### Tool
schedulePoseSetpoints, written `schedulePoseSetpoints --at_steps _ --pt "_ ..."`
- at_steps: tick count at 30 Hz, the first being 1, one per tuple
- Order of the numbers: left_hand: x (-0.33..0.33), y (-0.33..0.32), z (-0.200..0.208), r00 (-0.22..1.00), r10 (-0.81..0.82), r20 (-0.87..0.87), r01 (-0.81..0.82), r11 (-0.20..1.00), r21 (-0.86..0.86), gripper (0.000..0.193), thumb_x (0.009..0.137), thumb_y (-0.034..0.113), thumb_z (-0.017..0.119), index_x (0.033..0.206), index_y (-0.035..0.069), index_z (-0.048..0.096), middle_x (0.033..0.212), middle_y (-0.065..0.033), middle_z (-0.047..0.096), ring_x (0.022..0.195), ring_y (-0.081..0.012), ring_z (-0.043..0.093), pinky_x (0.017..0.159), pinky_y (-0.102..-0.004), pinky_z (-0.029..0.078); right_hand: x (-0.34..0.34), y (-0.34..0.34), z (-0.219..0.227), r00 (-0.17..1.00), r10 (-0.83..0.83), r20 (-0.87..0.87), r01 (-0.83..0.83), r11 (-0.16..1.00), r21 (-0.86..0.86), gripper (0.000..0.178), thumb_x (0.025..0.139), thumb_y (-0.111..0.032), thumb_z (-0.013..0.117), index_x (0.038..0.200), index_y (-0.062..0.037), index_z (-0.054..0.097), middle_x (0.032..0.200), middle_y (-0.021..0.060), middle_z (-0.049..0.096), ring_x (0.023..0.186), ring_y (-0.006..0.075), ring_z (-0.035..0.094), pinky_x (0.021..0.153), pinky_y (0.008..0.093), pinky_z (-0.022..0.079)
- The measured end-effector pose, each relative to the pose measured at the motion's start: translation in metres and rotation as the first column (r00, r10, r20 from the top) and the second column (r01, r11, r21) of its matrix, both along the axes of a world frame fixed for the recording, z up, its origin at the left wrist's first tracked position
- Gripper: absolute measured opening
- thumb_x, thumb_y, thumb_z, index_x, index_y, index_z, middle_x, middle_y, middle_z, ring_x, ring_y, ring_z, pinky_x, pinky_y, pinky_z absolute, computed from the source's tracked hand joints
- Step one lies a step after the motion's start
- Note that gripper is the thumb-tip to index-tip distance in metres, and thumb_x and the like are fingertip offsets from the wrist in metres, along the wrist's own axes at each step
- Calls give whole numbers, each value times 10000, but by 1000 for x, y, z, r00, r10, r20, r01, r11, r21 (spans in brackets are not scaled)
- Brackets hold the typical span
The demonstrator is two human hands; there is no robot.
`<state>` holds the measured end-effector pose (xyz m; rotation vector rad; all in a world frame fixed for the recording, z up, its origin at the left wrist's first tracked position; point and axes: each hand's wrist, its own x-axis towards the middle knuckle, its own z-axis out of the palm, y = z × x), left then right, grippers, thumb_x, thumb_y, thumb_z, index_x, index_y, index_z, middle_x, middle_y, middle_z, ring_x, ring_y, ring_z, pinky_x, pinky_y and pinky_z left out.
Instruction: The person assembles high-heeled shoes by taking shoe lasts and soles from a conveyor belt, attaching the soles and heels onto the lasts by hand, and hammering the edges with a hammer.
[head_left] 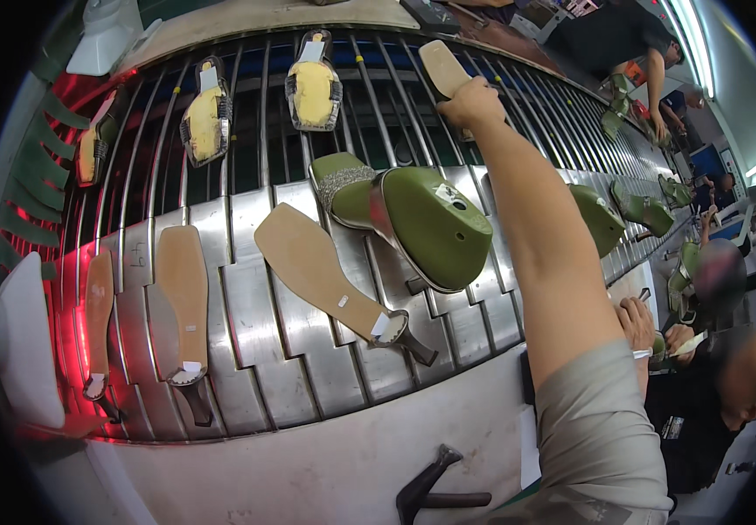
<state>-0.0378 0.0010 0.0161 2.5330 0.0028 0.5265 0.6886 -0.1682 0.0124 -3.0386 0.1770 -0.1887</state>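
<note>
My right hand (474,105) reaches out over the roller conveyor, its fingers closed round a tan shoe sole (444,68). The front of that sole sticks out beyond the fingers; its other end is mostly hidden by the hand. Below the hand, to the left of my forearm, a green shoe last (439,229) with a glittery strap lies on the metal plates. A tan sole with a dark heel (308,260) lies slanted beside it. My left hand is out of view.
Farther left lie more heeled soles (183,293). Yellow-bottomed lasts (314,92) stand along the far rollers. A dark hammer (430,494) rests on the pale near ledge. Red light glows at left. On the right, a co-worker's hands (636,324) are close to my arm; another person leans over the conveyor.
</note>
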Motion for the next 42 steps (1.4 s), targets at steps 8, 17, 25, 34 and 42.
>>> schedulePoseSetpoints --at_steps 8,17,25,34,42 --pt "-4 5 0 997 8 82 -8 1000 3 214 860 85 782 1042 -15 726 949 -164 741 810 -337 704 711 -447 555 -87 2 110 997 46 68 -54 992 114 894 746 -469 850 1428 11 529 1445 271 573 1327 378 602 1091 494 491" --pt "-12 25 17 950 63 307 -26 992 -121 560 789 52 788 1316 -14 609 1266 -232 683 1149 -429 663 1012 -489 518 -370 -6 198 801 598 -20 -37 83 996 426 922 -298 762 1180 31 678 999 134 743 835 179 749 683 301 605" --pt "-34 24 98 975 -80 208 -92 706 702 353 925 163 630 1267 111 698 1344 -141 680 1328 -291 614 1202 -663 314 -646 8 79 443 892 -93 425 -118 897 507 982 -241 685 1390 49 606 1264 92 689 1183 165 609 1085 330 432" --pt "-59 64 127 874 117 -472 143 866 479 664 689 319 910 1218 39 621 1017 -182 721 980 -395 697 817 -497 546 -578 44 45 501 854 -139 24 147 989 494 1021 -385 710 1262 43 653 963 111 738 849 198 726 769 342 595" --pt "-39 84 89 890 82 -449 188 829 526 847 685 383 939 1394 74 593 1045 -139 741 962 -363 714 816 -470 563 -512 -8 56 758 512 404 -648 523 553 460 948 -300 763 1185 91 716 1010 163 774 953 203 720 869 340 555"
